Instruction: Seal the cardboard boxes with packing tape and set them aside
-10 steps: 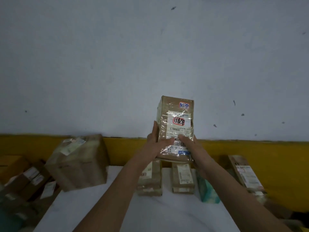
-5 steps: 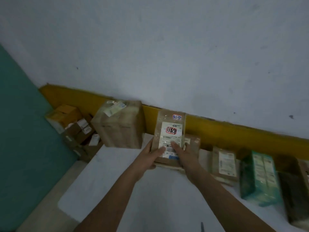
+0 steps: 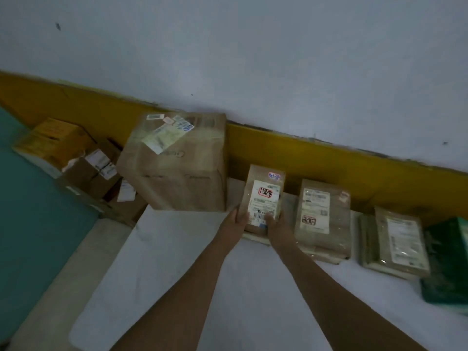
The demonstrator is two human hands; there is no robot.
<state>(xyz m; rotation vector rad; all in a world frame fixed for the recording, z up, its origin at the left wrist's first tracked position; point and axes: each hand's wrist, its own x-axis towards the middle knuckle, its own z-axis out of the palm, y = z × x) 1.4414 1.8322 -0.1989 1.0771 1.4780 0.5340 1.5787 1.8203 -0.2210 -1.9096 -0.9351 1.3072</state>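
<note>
A small taped cardboard box (image 3: 263, 191) with a white label and a red stamp lies on another flat parcel at the back of the white table (image 3: 177, 262), beside the wall. My left hand (image 3: 234, 221) grips its near left edge, thumb on top. My right hand (image 3: 276, 226) holds its near right corner, thumb on the label. No tape roll is in sight.
A large taped box (image 3: 177, 168) stands just left of it. To its right lie a labelled parcel (image 3: 324, 214), a flatter parcel stack (image 3: 397, 239) and a green package (image 3: 448, 259). More boxes (image 3: 76, 160) are piled on the floor at left.
Both hands carried the small box down from in front of the wall onto the parcel at the table's back. The view has tilted down and swung left.
</note>
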